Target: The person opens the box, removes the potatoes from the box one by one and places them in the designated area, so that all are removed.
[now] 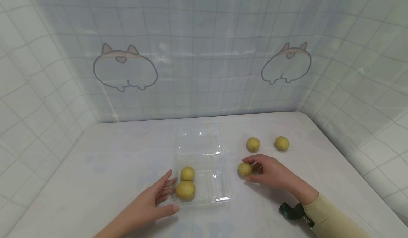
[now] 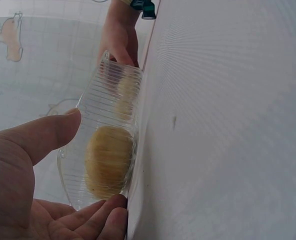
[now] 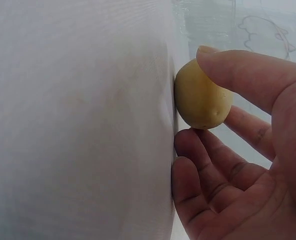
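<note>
My right hand point(image 1: 271, 170) pinches a small yellow potato point(image 1: 245, 169) between thumb and fingers, right of the clear plastic container. In the right wrist view the held potato point(image 3: 200, 95) is at or very near the tabletop, thumb over it. The hinged clear container point(image 1: 208, 197) lies opened flat, its lid point(image 1: 199, 140) toward the back. Two potatoes lie along the left side of its base, a smaller one point(image 1: 187, 174) behind a larger one point(image 1: 186, 190). At that side my left hand point(image 1: 156, 200) has its fingers spread loosely around the container's edge.
Two more potatoes lie behind my right hand, one nearer point(image 1: 253, 144) and one farther right point(image 1: 282, 143). A dark green object point(image 1: 291, 211) is by the right sleeve. Grid-patterned sheets with cartoon drawings point(image 1: 125, 69) rise along the back and sides of the white table point(image 1: 105, 181).
</note>
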A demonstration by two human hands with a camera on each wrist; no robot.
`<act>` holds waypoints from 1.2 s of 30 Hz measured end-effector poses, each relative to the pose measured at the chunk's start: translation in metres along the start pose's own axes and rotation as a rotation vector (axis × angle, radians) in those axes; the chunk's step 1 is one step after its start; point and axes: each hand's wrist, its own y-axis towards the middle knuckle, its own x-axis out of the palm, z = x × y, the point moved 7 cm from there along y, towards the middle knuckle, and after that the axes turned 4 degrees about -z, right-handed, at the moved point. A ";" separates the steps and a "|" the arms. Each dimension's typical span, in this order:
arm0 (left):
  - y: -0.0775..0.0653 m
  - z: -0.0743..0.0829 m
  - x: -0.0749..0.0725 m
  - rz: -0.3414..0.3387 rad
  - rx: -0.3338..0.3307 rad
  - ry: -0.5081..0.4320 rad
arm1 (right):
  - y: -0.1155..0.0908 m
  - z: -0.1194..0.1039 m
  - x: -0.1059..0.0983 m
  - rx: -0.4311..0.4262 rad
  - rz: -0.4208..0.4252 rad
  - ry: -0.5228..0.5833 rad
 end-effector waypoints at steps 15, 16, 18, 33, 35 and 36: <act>-0.001 0.004 0.001 -0.014 -0.022 -0.017 | -0.001 -0.001 -0.001 0.025 -0.001 0.015; -0.001 0.004 0.001 -0.013 -0.022 -0.016 | -0.001 -0.001 -0.001 0.022 -0.001 0.015; -0.001 0.003 0.001 -0.013 -0.028 -0.016 | -0.001 -0.001 -0.001 0.017 0.000 0.018; 0.000 0.001 0.001 -0.008 -0.034 -0.012 | 0.000 -0.003 -0.007 0.000 0.013 0.011; 0.000 0.001 0.000 -0.006 -0.039 -0.008 | 0.000 -0.003 -0.008 0.009 0.018 0.011; 0.000 0.001 0.000 -0.005 -0.044 -0.003 | -0.001 -0.003 -0.009 0.010 0.020 0.013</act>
